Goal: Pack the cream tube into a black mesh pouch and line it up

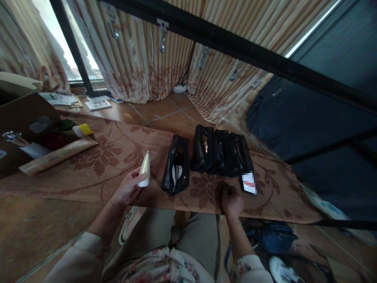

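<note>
1. The cream tube [144, 168] stands almost upright with its pointed end up, on the near part of the patterned mat [97, 173], at about 7 o'clock in the view.
2. The left hand [128, 189] is at 7 o'clock from the tube. Its grip is grasping the lower half of the tube, with the thumb across the front.
3. At 3 o'clock from the tube, just beside it, we see an open black pouch [176, 165] with something white inside.
4. Further at 2 o'clock, a group of black pouches [220, 153] lies close together on the mat, apart from the single pouch.
5. The right hand [231, 201] rests on the near edge of the mat, at 5 o'clock from the group. Its grip is clenched, with the fingers curled in, and we see nothing inside it.
6. At 1 o'clock from this hand, very near, lies a small black item with a white label [249, 183].
7. At 9 o'clock in the view, an open cardboard box [20, 114] holds a long beige tube [59, 155] and a yellow object [84, 129].
8. At 12 o'clock, striped curtains [132, 51] hang behind a black bar [235, 43].
9. At 5 o'clock, a blue bag [277, 237] lies beside the person's leg.
</note>
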Demonstrator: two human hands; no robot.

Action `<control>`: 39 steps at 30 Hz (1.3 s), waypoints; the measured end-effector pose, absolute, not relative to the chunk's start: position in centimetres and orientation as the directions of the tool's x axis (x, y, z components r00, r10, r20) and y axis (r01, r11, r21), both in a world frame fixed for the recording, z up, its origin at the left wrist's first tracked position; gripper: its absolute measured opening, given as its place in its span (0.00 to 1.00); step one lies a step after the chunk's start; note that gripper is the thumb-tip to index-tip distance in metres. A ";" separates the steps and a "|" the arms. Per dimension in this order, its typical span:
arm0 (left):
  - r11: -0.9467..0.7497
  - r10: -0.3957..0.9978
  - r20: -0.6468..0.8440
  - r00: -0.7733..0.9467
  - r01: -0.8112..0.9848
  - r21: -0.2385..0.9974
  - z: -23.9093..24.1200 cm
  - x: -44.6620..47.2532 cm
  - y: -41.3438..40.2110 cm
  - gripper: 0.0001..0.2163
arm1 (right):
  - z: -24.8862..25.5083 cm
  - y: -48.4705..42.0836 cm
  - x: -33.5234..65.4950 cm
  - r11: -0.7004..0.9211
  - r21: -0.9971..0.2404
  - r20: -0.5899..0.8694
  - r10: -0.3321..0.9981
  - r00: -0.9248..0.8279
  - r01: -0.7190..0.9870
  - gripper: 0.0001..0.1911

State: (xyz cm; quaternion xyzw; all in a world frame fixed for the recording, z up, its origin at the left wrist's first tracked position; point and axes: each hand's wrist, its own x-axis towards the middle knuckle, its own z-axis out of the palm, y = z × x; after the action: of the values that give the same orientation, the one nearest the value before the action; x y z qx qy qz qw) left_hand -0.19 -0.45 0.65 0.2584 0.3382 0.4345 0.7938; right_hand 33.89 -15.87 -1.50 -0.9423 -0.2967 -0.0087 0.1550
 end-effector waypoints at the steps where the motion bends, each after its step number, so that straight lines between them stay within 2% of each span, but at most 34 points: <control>1: 0.492 0.863 -0.316 0.394 -0.512 0.705 0.7 -0.2 -0.5 0.21 | -1.5 -15.9 33.9 -0.779 -0.288 0.103 0.553 0.827 0.557 0.18; 7: 0.499 0.858 -0.319 0.403 -0.501 0.707 0.4 -0.3 -0.4 0.24 | -1.4 -15.8 33.7 -0.791 -0.311 0.093 0.525 0.846 0.526 0.19; 12: 0.476 0.873 -0.308 0.379 -0.517 0.712 0.0 -0.4 -0.2 0.19 | -1.4 -15.9 33.8 -0.772 -0.326 0.101 0.545 0.832 0.545 0.19; 27: 0.499 0.866 -0.378 0.328 -0.602 0.623 0.5 0.0 -0.2 0.10 | -1.5 -15.9 33.8 -0.769 -0.320 0.128 0.543 0.830 0.553 0.19; 39: 0.469 0.876 -0.425 0.230 -0.614 0.635 2.3 0.5 -0.4 0.14 | -2.0 -16.0 34.1 -0.766 -0.354 0.099 0.539 0.836 0.536 0.18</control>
State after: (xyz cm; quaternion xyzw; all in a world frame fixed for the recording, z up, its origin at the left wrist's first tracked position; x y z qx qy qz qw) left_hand 0.52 -0.45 2.35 0.1699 0.3855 0.4863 0.7655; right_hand 34.06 -16.01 -2.00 -0.9398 -0.2860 0.0045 0.1871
